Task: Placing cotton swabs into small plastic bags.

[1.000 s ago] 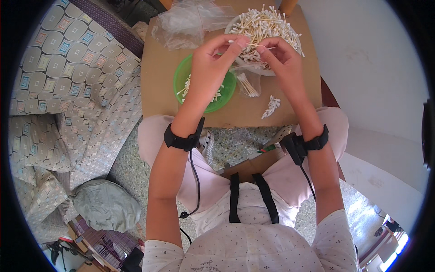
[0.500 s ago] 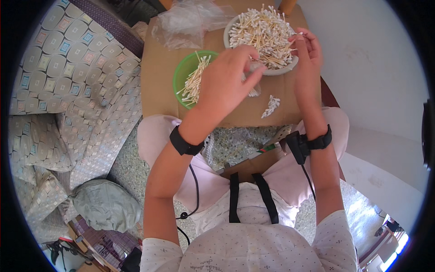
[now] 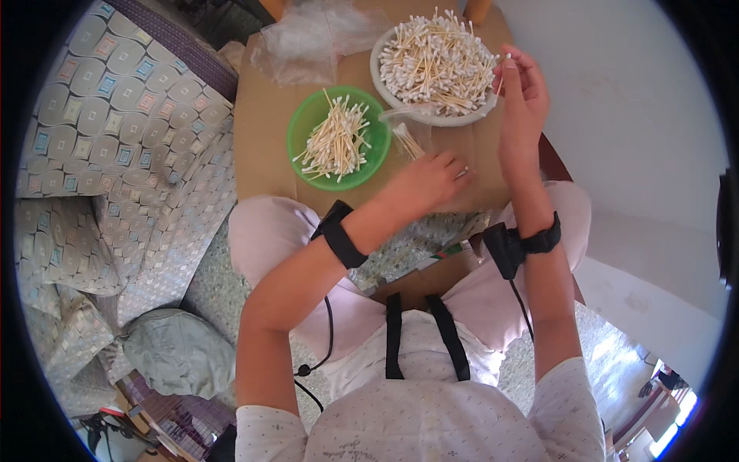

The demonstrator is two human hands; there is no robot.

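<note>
My right hand (image 3: 526, 96) pinches a cotton bud (image 3: 502, 75) at the right rim of a whitish bowl (image 3: 377, 73) heaped with cotton buds (image 3: 435, 61). Low over the cardboard near its front edge is my left hand (image 3: 427, 182), fingers curled together. A bit of white shows at its fingertips; what they grip is mostly hidden. Left of the bowl, a green bowl (image 3: 292, 146) holds a smaller heap of cotton buds (image 3: 335, 142). Between the bowls lies a clear plastic bag (image 3: 419, 115) with several cotton buds (image 3: 408, 142) in or under it.
Clear plastic bags (image 3: 308, 38) lie at the back left of the cardboard-covered surface (image 3: 262, 146). A white wall (image 3: 616, 100) closes off the right side. Patterned fabric (image 3: 146, 115) hangs at the left, and a grey bag (image 3: 177, 350) sits on the floor.
My left hand has moved from between the bowls down and right to the small pile of white cotton tips, now covered. The green bowl's heap is uncovered. My right hand stays at the bowl's rim.
</note>
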